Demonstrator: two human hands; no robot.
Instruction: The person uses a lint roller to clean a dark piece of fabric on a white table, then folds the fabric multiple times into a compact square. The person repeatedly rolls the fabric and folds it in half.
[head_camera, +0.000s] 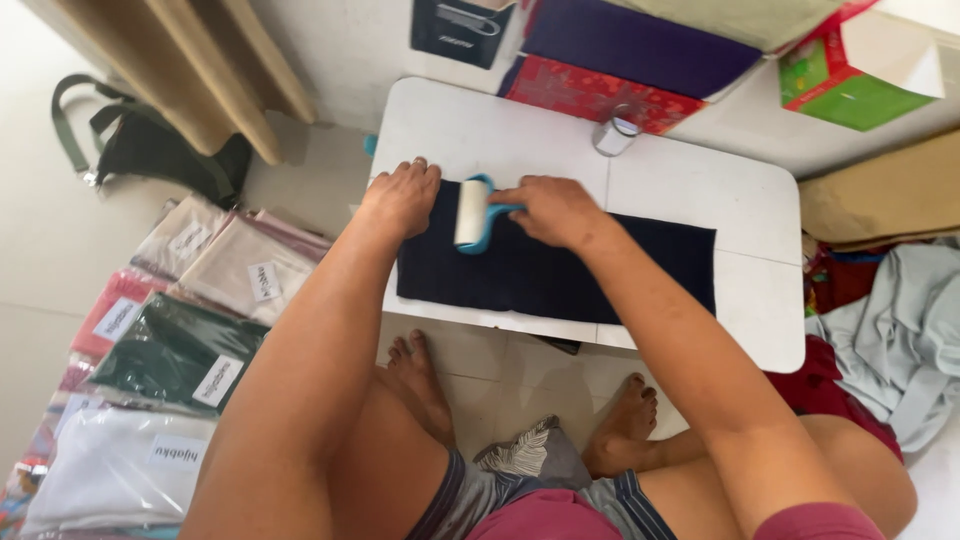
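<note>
Lint roller (472, 212) rests on dark cloth (560, 270), gripped by right hand (552, 210). Left hand (402, 195) lies flat, pinning cloth's edge to white table (700, 190).

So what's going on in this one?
A seated person runs a lint roller over a dark cloth spread on a small white table. The right hand grips the roller's blue handle; the left hand presses the cloth's edge flat. Bagged folded fabrics lie on the floor alongside.
</note>
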